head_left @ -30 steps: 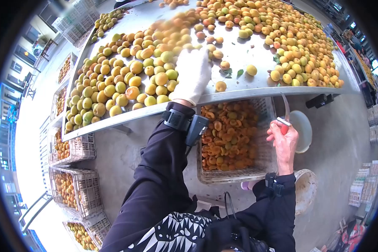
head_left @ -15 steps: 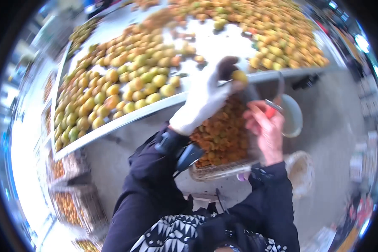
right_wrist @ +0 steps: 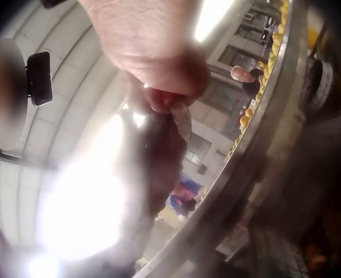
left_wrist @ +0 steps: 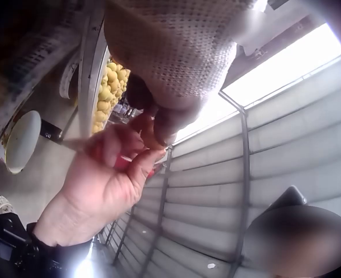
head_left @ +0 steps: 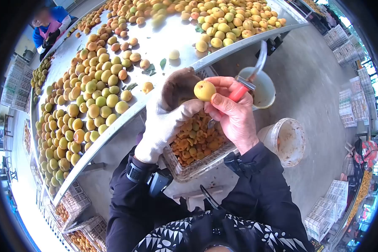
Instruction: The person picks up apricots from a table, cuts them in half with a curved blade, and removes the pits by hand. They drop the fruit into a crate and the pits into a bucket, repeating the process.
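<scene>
In the head view a yellow fruit point(head_left: 204, 90) is between the hands. My left hand point(head_left: 166, 119), in a white glove with dark, stained fingers, is curled at its left side and grips it. My bare right hand point(head_left: 235, 119) touches the fruit with thumb and fingertips and holds a red-handled knife point(head_left: 238, 92) in its curled fingers. A metal band sits on the handle, and a curved pale piece reaches up from it. The right wrist view shows a blade point(right_wrist: 182, 120) below the right hand point(right_wrist: 150, 52). Fingers partly hide the fruit in the left wrist view.
Fruit piles point(head_left: 101, 96) lie on the metal table point(head_left: 172, 46). Below the hands stands a crate point(head_left: 185, 173) of cut fruit, with a pale basin point(head_left: 264, 88) and a stained bucket point(head_left: 290, 143) to its right. Another person point(head_left: 50, 27) is at the table's far left.
My left hand has left the fruit pile and come back over the crate with a fruit. My right hand has moved left and up to meet it, still holding the knife. The head view has turned.
</scene>
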The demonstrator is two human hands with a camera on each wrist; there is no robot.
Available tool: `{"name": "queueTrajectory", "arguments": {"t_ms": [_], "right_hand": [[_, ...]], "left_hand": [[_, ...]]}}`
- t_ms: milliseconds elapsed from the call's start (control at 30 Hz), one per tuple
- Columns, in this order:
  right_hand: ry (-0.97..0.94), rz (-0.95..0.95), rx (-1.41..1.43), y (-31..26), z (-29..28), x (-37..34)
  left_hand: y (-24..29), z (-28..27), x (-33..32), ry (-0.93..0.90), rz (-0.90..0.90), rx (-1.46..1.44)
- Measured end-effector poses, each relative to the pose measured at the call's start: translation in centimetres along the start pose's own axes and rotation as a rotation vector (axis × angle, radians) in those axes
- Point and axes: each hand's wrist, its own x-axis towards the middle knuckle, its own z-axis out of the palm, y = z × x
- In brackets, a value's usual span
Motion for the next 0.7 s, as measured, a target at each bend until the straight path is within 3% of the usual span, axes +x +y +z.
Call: {"name": "queueTrajectory", "arguments": {"t_ms": [167, 467, 567, 633, 700], "right_hand": [[-0.010, -0.041, -0.067, 0.1, -0.2, -0.2], [-0.057, 0.003, -0.041, 0.4, 0.2, -0.1], [-0.022, 0.012, -0.116, 0.8, 0.3, -0.2], [0.041, -0.134, -0.430, 1.1, 0.3, -0.5], [0.068, -0.147, -0.500, 1.3, 0.7, -0.7]], "left_hand": [[0.6, 0.2, -0.5, -0.019, -0.135, 0.006], [1.3, 0.8, -0.9, 0.037, -0.133, -0.010], [1.3, 0.7, -0.9, 0.076, -0.120, 0.015], [1.4, 0.2, -0.7, 0.098, -0.105, 0.048], [1.7, -0.1, -0.7, 0.124, -0.087, 0.086]]}}
